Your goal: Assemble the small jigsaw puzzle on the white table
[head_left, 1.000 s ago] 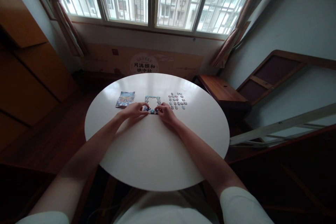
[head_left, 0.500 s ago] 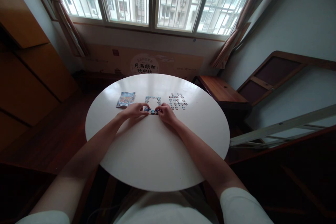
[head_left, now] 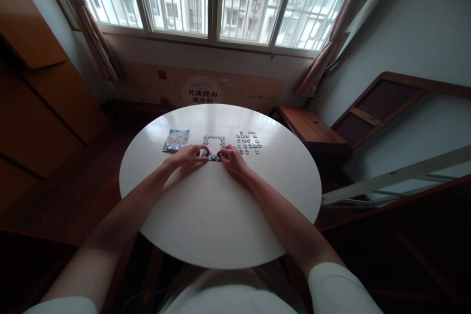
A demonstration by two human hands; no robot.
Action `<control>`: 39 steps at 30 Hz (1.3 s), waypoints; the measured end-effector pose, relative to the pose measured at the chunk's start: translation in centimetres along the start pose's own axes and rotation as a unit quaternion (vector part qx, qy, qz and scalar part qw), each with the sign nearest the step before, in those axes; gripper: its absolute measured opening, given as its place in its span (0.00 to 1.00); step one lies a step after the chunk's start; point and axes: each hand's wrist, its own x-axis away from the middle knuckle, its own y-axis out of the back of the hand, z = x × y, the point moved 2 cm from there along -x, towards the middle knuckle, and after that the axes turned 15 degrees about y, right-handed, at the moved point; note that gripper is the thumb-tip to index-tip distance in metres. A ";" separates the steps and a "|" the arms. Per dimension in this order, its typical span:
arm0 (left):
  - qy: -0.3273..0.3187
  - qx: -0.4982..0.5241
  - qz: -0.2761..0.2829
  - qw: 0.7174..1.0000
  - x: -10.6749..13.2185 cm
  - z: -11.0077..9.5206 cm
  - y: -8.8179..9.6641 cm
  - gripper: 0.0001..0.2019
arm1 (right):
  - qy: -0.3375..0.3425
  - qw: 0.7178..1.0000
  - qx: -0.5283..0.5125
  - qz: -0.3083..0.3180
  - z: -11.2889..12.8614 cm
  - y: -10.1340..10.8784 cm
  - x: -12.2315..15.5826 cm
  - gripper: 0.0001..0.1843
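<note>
A partly assembled jigsaw puzzle [head_left: 214,137] lies flat on the white round table [head_left: 217,216], its pieces forming a rectangular border around a bare middle. My left hand [head_left: 187,155] grips the puzzle's lower left corner, forefinger above and thumb along the bottom edge. At the lower right corner, my right hand [head_left: 234,160] has its fingertips pinched on the border. Its fingers partly hide the pieces there. Several loose puzzle pieces [head_left: 249,146] are spread in rows just right of my right hand.
Beyond my left wrist lies a printed picture sheet or packet [head_left: 176,140]. A wooden bench [head_left: 312,125] stands behind the table's right side. Barred windows [head_left: 213,0] with curtains are across from me, and an orange cabinet [head_left: 44,108] is on the left.
Both hands stay at the lower corners of the puzzle. The view shifts very slightly; I see no piece move.
</note>
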 end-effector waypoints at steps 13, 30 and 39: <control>-0.003 -0.002 0.000 1.000 0.0 0.0 0.0 0.23 | -0.001 1.000 0.007 0.013 -0.1 0.0 0.1 0.13; 0.023 -0.015 -0.048 0.998 0.0 0.1 0.3 0.33 | -0.013 0.997 0.077 0.030 0.4 0.6 0.0 0.23; 0.046 -0.056 -0.044 0.996 0.5 -0.5 0.6 0.27 | -0.033 0.995 0.082 0.046 0.8 0.7 0.0 0.21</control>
